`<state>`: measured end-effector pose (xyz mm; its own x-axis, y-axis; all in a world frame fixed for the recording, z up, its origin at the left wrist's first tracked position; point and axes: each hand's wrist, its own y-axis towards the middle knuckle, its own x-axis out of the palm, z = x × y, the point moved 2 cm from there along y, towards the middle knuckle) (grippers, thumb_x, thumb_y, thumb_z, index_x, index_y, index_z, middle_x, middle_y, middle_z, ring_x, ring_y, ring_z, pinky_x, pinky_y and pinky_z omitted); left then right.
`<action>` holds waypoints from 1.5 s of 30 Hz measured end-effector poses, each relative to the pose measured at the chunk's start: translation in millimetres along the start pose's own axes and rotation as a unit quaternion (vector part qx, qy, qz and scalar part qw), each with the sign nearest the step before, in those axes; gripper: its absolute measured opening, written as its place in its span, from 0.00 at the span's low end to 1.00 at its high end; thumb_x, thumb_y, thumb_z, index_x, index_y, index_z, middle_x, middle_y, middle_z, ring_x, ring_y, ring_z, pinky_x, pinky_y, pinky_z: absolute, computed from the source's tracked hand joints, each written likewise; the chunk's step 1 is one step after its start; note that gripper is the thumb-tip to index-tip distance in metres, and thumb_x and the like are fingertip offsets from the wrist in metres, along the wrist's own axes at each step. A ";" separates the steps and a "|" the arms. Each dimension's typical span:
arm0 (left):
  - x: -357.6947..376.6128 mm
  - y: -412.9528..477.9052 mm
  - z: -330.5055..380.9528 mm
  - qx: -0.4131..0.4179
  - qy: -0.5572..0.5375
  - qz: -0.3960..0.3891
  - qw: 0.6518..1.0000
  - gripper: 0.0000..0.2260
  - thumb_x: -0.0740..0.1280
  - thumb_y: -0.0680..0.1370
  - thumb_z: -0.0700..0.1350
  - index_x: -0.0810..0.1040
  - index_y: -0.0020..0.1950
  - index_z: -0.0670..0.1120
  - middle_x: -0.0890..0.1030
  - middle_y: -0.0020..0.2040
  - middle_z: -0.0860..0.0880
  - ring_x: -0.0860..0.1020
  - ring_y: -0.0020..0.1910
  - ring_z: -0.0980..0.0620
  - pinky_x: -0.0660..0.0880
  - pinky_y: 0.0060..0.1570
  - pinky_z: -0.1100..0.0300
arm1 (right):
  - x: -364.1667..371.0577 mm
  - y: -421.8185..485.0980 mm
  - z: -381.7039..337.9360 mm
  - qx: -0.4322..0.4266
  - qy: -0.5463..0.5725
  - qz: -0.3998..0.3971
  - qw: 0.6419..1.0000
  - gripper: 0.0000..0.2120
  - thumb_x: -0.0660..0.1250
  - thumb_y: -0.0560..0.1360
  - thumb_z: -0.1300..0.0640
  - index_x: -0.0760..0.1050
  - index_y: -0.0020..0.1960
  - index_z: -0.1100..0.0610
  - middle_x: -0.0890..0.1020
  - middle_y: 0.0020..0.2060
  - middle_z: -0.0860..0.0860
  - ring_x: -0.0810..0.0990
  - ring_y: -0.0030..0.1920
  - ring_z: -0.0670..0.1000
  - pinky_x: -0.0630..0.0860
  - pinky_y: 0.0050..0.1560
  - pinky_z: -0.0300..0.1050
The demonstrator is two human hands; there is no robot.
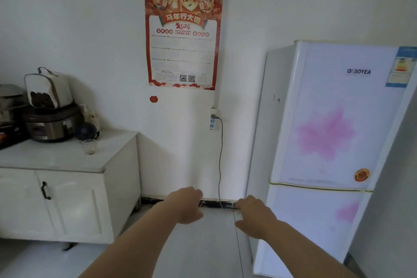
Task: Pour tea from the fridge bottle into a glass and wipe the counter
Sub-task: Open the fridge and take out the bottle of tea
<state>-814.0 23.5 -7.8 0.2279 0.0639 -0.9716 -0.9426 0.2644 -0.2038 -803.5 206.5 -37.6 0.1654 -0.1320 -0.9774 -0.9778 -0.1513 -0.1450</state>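
White fridge point(334, 119) stands shut to your right; the glass point(89, 146) sits on the counter point(56, 158) at left. Your left hand point(188, 206) and right hand point(255, 214) reach forward, loosely curled, holding nothing.

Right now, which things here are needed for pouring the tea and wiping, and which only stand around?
Needed:
fridge, both doors closed
glass on the counter
left hand and right hand, both empty

Only standing around:
rice cooker
bag on top of it
wall calendar
power cord
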 end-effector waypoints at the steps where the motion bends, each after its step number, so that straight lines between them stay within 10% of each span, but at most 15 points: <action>1: -1.6 18.8 -3.4 0.005 -0.001 -0.001 1.000 0.23 0.61 0.77 0.50 0.64 0.71 0.46 0.69 0.67 0.45 0.70 0.66 0.45 0.69 0.63 0.52 | -1.5 17.3 3.9 0.002 0.000 0.001 1.000 0.21 0.61 0.76 0.51 0.65 0.66 0.57 0.69 0.61 0.56 0.69 0.60 0.56 0.71 0.59 0.48; 17: -74.2 322.3 -48.4 0.162 0.031 -0.011 0.986 0.26 0.60 0.79 0.52 0.58 0.75 0.46 0.64 0.73 0.45 0.65 0.71 0.45 0.64 0.70 0.52 | -51.4 265.8 45.8 0.133 0.028 0.047 0.990 0.23 0.62 0.77 0.51 0.63 0.69 0.55 0.68 0.65 0.54 0.68 0.64 0.55 0.66 0.64 0.47; 35: -134.9 546.8 65.4 0.351 0.010 0.041 0.935 0.26 0.60 0.79 0.51 0.58 0.75 0.47 0.63 0.74 0.46 0.63 0.73 0.47 0.63 0.70 0.52 | -144.7 390.1 173.3 0.244 -0.024 0.206 0.947 0.21 0.61 0.77 0.52 0.64 0.69 0.53 0.69 0.65 0.53 0.68 0.64 0.54 0.66 0.65 0.47; 45: -184.7 609.0 154.8 0.489 -0.146 0.282 0.813 0.26 0.59 0.79 0.52 0.59 0.75 0.45 0.64 0.74 0.45 0.63 0.72 0.46 0.64 0.69 0.53 | -222.6 387.6 211.7 0.258 -0.274 0.509 0.774 0.20 0.71 0.63 0.63 0.77 0.55 0.54 0.78 0.57 0.55 0.73 0.61 0.57 0.70 0.63 0.54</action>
<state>-1392.4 321.7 66.2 0.0093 0.6287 -0.7776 -0.3061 0.7421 0.5963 -1246.6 384.5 91.1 -0.6651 0.5317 -0.5243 -0.5109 0.1880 0.8388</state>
